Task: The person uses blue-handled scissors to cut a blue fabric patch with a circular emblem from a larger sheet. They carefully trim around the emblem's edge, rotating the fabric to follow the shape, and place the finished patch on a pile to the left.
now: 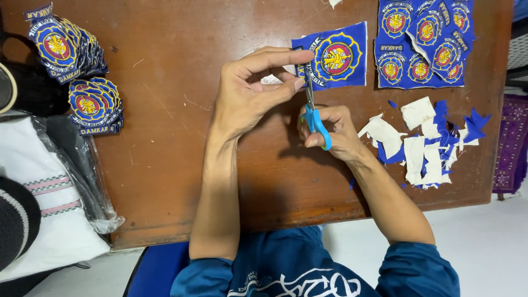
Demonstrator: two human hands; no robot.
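left hand [247, 93] pinched blue patch [333, 56] taut | right hand [333, 129] gripped scissors [313, 113] below patch | best cut slowly — tight along emblem edge — scraps [426, 140] right of patch

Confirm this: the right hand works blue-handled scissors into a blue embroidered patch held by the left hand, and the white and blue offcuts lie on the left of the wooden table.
Wrong on one point: the head view shows the white and blue offcuts on the right of the wooden table.
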